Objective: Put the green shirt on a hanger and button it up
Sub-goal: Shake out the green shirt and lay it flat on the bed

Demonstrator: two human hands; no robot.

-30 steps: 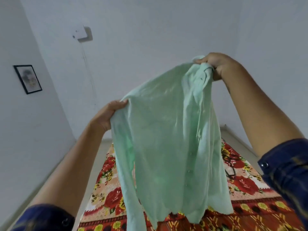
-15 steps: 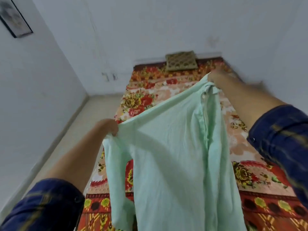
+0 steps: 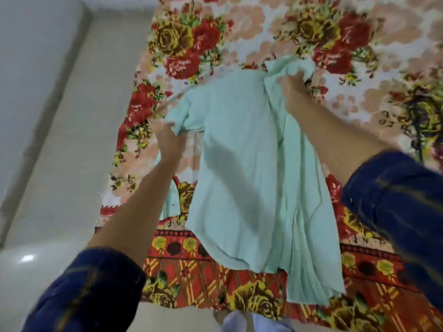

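The pale green shirt point(image 3: 249, 168) is spread out low over the flowered bed cover, its hem toward me and its collar end away. My left hand point(image 3: 169, 140) grips the shirt's left shoulder near the sleeve. My right hand point(image 3: 293, 91) holds the fabric at the collar end on the right. One sleeve hangs down under my left forearm. No hanger is in view. The picture is blurred by motion.
A bed with a red, yellow and peach flowered cover point(image 3: 335, 56) fills the middle and right. Pale tiled floor point(image 3: 72, 140) runs along the left, with a white wall point(image 3: 28, 44) beyond. My feet show at the bottom edge.
Both hands have brought the shirt down from head height to just over the bed. The view has tipped from the wall down to the bed cover.
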